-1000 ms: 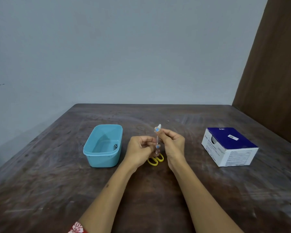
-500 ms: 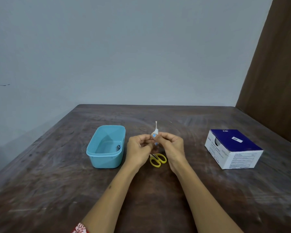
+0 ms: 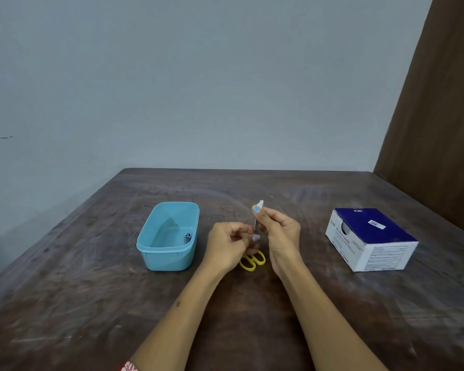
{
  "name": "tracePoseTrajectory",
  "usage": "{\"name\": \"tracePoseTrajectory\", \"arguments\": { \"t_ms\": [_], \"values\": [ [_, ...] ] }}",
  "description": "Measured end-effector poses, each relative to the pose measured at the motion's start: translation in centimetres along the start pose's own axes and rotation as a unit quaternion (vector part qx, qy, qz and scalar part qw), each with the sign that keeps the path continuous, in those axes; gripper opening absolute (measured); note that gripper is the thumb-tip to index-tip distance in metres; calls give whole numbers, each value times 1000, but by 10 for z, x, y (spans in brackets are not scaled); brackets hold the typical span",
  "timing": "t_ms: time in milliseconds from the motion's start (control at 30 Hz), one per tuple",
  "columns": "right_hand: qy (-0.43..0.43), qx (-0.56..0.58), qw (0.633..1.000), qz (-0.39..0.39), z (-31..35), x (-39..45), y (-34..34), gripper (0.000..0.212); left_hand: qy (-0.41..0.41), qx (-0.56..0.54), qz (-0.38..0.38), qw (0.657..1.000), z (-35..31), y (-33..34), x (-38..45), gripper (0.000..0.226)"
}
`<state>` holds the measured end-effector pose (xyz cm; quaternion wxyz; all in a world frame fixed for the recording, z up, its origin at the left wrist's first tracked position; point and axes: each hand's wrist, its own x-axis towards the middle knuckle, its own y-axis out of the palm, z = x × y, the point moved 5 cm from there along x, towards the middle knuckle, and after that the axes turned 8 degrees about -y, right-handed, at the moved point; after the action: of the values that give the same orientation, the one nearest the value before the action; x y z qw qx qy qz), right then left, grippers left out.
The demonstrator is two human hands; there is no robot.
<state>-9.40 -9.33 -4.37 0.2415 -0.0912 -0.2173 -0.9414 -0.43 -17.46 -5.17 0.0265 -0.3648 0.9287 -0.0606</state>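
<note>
You have a turquoise tub (image 3: 169, 253), yellow scissor handles (image 3: 253, 261), a white swab (image 3: 260, 203) and a navy-topped white box (image 3: 370, 226). Your surface (image 3: 91, 317) is dark brown.

The thin metal tool (image 3: 255, 226) you hold stands nearly upright, only a short grey stretch of shaft showing between your hands. Your left hand (image 3: 229, 246) pinches its lower end. The small white wipe (image 3: 260, 203) sits crumpled round its top, pinched in your right hand (image 3: 280, 234).
</note>
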Motion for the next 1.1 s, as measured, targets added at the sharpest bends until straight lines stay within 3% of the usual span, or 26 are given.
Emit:
{"name": "tracePoseTrajectory", "arguments": {
  "t_ms": [167,333,500,700,900,1100],
  "values": [
    [6,-51,995,81,-1,-6,9,2,58,-10,-65,996,-3,-11,3,23],
    [-25,-35,998,40,2,-2,3,12,39,-13,-22,999,2,-6,6,18],
    [-22,-79,993,85,-4,-5,10,9,74,3,-97,993,0,-13,5,22],
    [-21,-36,998,46,1,-4,3,8,30,-46,-20,998,3,-3,2,17],
    [11,-66,994,82,-3,-8,8,7,80,-12,-92,992,-1,-10,-1,20],
    [7,-43,998,54,-1,-5,3,16,32,-7,-36,999,4,-4,0,17]
  ]
}}
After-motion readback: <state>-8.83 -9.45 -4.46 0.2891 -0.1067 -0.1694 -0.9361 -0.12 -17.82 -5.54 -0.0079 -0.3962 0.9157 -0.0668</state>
